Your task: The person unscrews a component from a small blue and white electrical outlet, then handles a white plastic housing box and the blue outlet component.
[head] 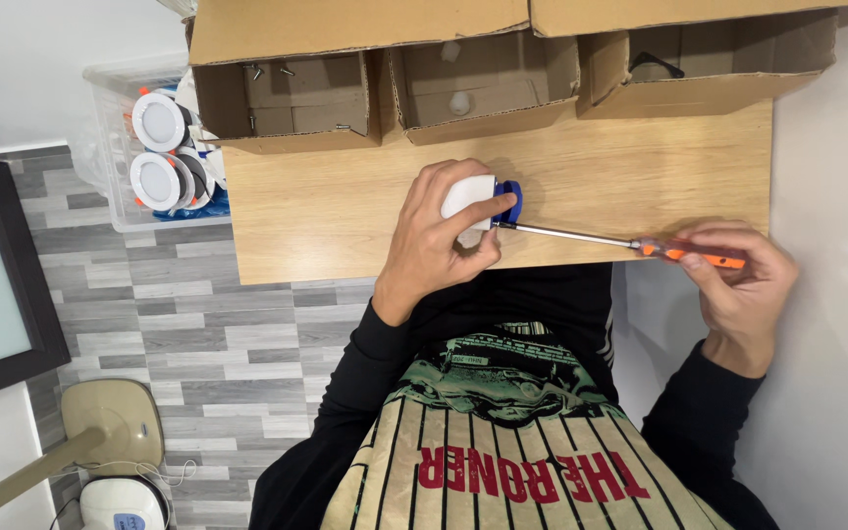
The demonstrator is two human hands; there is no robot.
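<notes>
My left hand (436,236) grips a small white round lamp housing (470,195) with a blue back part (511,201), holding it on its side on the wooden table (326,211). My right hand (738,280) holds the orange handle of a long screwdriver (684,251). Its metal shaft (566,234) runs left, and the tip meets the blue part of the housing.
Three open cardboard boxes stand along the table's far edge: the left box (291,98) holds a few screws, the middle box (483,83) small white parts, the right box (704,64) a dark piece. A clear plastic bin (115,147) with several white round lamps sits on the floor, left.
</notes>
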